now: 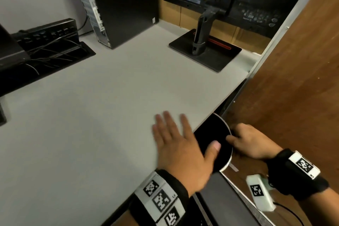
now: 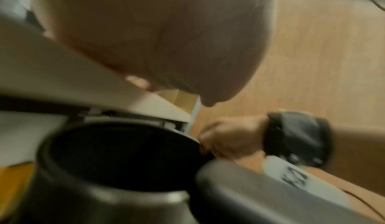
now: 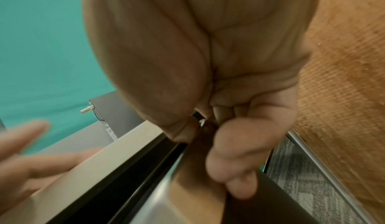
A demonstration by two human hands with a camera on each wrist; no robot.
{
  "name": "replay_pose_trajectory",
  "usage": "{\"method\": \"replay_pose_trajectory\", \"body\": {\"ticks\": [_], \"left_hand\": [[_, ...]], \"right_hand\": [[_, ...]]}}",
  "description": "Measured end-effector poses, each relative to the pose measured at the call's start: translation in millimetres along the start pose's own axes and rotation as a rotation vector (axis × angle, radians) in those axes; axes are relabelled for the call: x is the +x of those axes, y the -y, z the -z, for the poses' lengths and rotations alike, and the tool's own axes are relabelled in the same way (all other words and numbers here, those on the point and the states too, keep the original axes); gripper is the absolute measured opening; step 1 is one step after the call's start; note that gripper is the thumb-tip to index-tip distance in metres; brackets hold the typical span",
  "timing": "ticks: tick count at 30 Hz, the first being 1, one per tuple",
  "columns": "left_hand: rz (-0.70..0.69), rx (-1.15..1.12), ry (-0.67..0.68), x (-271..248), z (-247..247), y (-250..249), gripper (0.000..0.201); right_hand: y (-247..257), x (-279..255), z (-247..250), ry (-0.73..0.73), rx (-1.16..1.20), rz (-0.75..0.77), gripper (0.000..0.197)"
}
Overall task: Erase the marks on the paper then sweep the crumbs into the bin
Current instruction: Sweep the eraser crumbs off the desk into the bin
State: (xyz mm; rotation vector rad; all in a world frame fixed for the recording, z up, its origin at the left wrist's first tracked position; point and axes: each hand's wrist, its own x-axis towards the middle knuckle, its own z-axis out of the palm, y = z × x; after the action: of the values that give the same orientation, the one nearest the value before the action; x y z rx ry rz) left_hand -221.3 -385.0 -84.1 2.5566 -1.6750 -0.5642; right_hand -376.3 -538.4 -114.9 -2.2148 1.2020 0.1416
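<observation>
A round bin (image 1: 230, 154) with a silver rim and a black inside sits just below the grey desk's (image 1: 110, 115) right edge. My right hand (image 1: 245, 139) grips its rim on the right side, thumb inside, fingers curled outside. My left hand (image 1: 179, 143) lies flat and blurred on the desk at that edge, fingers spread, thumb over the bin's mouth. The left wrist view shows the bin's rim (image 2: 48, 161) under the desk edge and the right hand (image 2: 229, 138) on it. The right wrist view shows the right hand's fingers (image 3: 235, 153) curled on the rim (image 3: 166, 186). No paper or crumbs are visible.
A monitor on a black stand (image 1: 203, 49) and a PC tower (image 1: 119, 5) stand at the back of the desk. A cable tray (image 1: 45, 51) lies at the back left. A brown partition (image 1: 293, 79) runs along the desk's right side, close behind the bin.
</observation>
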Motion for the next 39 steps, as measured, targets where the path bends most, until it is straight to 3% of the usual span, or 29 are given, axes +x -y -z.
{"method": "replay_pose_trajectory", "body": {"ticks": [3, 4, 5, 7, 10, 12, 14, 16, 20, 22, 24, 25, 27, 28, 30, 32, 34, 36, 38, 39], "left_hand": [[-0.384, -0.205, 0.049, -9, -1, -12, 0.091], [-0.429, -0.269, 0.012, -8, 3, -11, 0.088], [-0.39, -0.296, -0.06, -6, 8, -4, 0.086], [-0.11, -0.259, -0.189, -3, 22, 20, 0.088], [0.373, -0.205, -0.066, -2, 45, 68, 0.097], [0.539, -0.224, 0.047, 1, 57, 93, 0.102], [0.604, -0.258, 0.134, 6, 60, 102, 0.106], [0.545, -0.234, 0.187, 12, 56, 89, 0.11], [0.064, -0.295, 0.262, 4, 40, 36, 0.103], [-0.071, -0.364, 0.217, -3, 41, 30, 0.097], [-0.027, -0.289, 0.058, 1, 40, 39, 0.096], [0.06, -0.245, 0.01, 5, 39, 44, 0.096], [0.205, -0.187, 0.066, 12, 33, 48, 0.098], [0.163, -0.144, 0.117, 12, 29, 43, 0.099], [-0.105, -0.099, 0.185, 4, 22, 25, 0.097], [-0.319, -0.204, 0.168, -4, 20, 11, 0.087], [-0.287, -0.26, -0.007, -1, 18, 11, 0.082], [-0.067, -0.226, -0.132, 15, 16, 20, 0.085], [0.077, -0.113, -0.049, 26, 13, 21, 0.092], [0.018, -0.05, 0.002, 27, 11, 18, 0.094]], "right_hand": [[-1, 5, -2, 0.01, -0.045, 0.027, 0.028], [-1, 5, -2, 0.02, -0.037, 0.029, 0.029], [-1, 5, -2, 0.021, -0.03, 0.03, 0.03], [0, 3, -2, 0.009, -0.023, 0.012, 0.03], [0, 0, -3, 0.034, 0.013, -0.014, 0.029], [2, -1, -2, 0.053, 0.033, -0.016, 0.029], [5, 0, 0, 0.06, 0.055, -0.014, 0.029], [6, 1, -1, 0.07, 0.052, -0.001, 0.029], [5, 3, -3, 0.061, 0.018, 0.009, 0.033], [4, 2, -2, 0.054, 0.009, 0.021, 0.032], [3, 1, -1, 0.059, 0.027, 0.015, 0.03], [3, 1, -1, 0.06, 0.04, 0.008, 0.029], [1, 2, 0, 0.055, 0.058, -0.01, 0.03], [0, 2, 0, 0.049, 0.062, -0.013, 0.031], [-1, 3, 0, 0.055, 0.077, -0.016, 0.033], [-1, 4, -1, 0.065, 0.094, -0.021, 0.031], [0, 1, -3, 0.068, 0.105, -0.031, 0.028], [0, -1, -4, 0.073, 0.124, -0.037, 0.027], [-1, -2, -4, 0.069, 0.141, -0.048, 0.027], [0, -2, -4, 0.07, 0.145, -0.046, 0.027]]}}
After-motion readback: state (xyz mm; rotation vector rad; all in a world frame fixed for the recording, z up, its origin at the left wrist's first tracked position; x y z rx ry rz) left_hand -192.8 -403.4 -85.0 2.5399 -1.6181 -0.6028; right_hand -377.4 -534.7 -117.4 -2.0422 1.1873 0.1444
